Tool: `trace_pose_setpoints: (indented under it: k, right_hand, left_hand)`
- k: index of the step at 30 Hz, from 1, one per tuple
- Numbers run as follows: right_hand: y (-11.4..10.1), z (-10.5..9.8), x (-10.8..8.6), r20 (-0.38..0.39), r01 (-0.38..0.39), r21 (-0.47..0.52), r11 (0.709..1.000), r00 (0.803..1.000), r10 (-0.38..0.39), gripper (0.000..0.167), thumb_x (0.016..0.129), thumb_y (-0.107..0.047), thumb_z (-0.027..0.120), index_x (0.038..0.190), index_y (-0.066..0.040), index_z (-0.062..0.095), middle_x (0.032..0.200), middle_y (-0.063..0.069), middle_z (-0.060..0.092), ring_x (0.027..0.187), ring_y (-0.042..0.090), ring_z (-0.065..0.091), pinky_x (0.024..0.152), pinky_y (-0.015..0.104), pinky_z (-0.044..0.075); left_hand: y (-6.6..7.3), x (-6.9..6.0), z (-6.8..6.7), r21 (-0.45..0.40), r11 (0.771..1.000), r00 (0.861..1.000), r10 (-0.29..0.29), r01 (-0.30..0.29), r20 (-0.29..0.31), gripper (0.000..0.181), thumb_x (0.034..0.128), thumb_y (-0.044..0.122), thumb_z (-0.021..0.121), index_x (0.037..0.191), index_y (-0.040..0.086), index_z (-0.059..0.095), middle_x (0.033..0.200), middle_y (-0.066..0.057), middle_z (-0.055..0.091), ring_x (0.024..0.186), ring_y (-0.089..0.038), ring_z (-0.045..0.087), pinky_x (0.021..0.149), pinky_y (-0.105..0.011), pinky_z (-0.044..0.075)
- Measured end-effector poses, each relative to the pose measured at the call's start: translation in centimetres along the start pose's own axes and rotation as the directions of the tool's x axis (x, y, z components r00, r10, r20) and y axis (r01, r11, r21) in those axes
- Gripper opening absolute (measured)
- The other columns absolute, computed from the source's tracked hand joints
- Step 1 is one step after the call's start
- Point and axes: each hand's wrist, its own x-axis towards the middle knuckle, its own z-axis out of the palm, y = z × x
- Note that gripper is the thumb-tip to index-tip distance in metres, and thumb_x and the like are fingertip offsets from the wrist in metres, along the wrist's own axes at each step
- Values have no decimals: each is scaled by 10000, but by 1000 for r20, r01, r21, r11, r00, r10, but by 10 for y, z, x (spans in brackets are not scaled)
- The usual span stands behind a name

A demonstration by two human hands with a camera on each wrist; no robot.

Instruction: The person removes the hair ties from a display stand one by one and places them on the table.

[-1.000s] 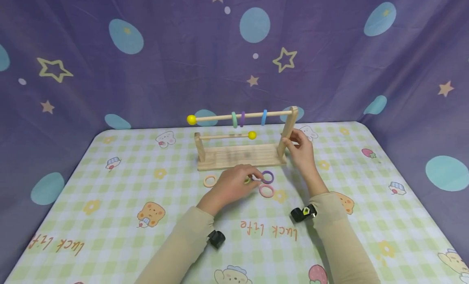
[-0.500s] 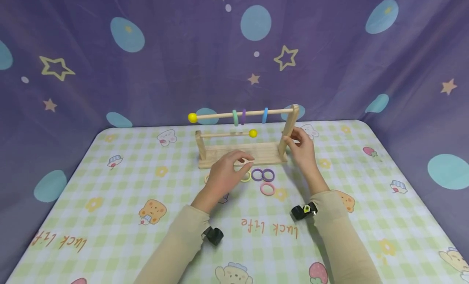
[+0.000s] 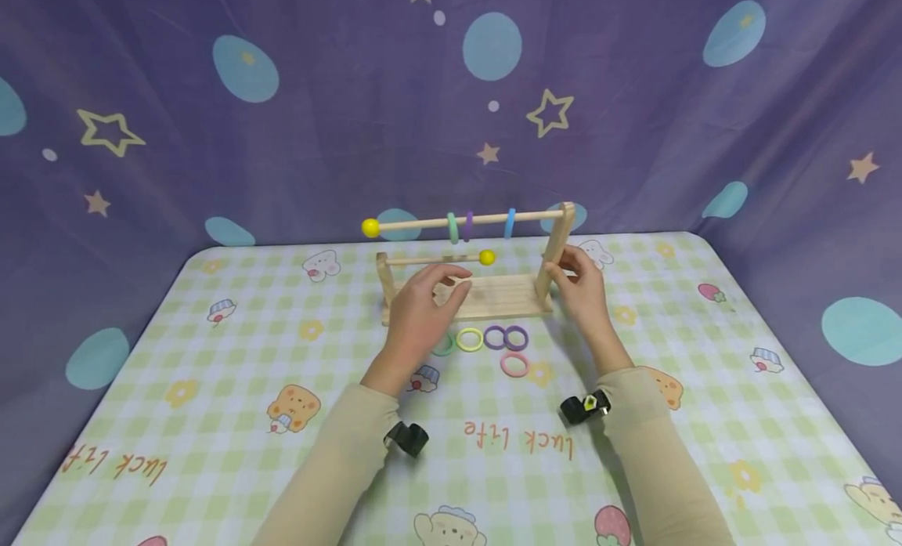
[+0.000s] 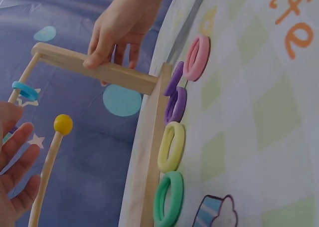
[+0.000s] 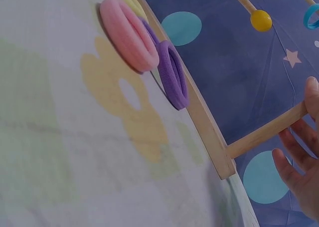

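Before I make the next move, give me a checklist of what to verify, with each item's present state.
1. Stand steadied: ok. The right hand grips the tall post.
2. Left hand free: ok. Its thumb and fingers are apart, with no ring visible between them.
3. Lower rod free of rings: ok. None shows on it.
4. Upper rod rings hanging: ok. Green ring, purple ring and blue ring.
5. Loose rings all separate: not ok. The two purple ones overlap in the head view.
6. Tablecloth under the left hand clear: cannot tell. The hand blocks it.
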Motion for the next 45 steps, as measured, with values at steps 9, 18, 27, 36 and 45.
trace_pose_setpoints:
  k: [9, 18, 27, 36, 45]
  right_hand:
    - [2, 3, 0, 3, 15, 2, 1000, 1000, -15, 425, 945, -184, 664, 1308, 12, 562, 1223, 194, 645, 1105, 249, 588, 875, 256, 476]
    - [2, 1, -1, -16, 26, -5, 1000, 1000, -26, 413, 937, -182, 677, 1291, 6, 577, 1197, 177, 656, 1076, 215, 591, 875, 256, 486]
    - [3, 1, 0, -16, 18, 4, 1000, 1000, -18, 407, 940, -181, 677, 1286, 10, 579, 1208, 180, 657, 1067, 201, 587, 861, 254, 475]
    - [1, 0, -1, -17, 16, 1, 1000, 1000, -16, 411, 939, -181, 676, 1291, 6, 576, 1206, 178, 657, 1064, 208, 585, 855, 250, 474]
    - [2, 1, -1, -15, 17, 6, 1000, 1000, -17, 425, 939, -195, 674, 1301, 6, 574, 1201, 180, 653, 1087, 225, 584, 886, 264, 473]
  left_hand:
    - [2, 9, -10, -27, 999, 987, -24, 20, -157, 156, 955, 244, 682, 1073, 151, 720, 1067, 29, 702, 951, -175, 635, 755, -396, 517]
    - [1, 22, -11, -55, 996, 971, -84, 74, -223, 218, 928, 278, 716, 1107, 154, 717, 1055, 7, 688, 951, -196, 648, 751, -350, 483]
    - [3, 29, -6, -63, 990, 958, -135, 123, -251, 242, 924, 350, 712, 1109, 194, 718, 1084, 51, 679, 940, -138, 617, 710, -353, 456]
    - [6, 32, -2, -73, 986, 949, -163, 149, -268, 239, 890, 353, 751, 1064, 189, 734, 1044, 60, 697, 936, -144, 625, 731, -365, 459]
    - [7, 33, 1, -41, 986, 949, -167, 162, -269, 223, 906, 358, 728, 1053, 192, 751, 1041, 54, 701, 929, -131, 624, 766, -370, 455]
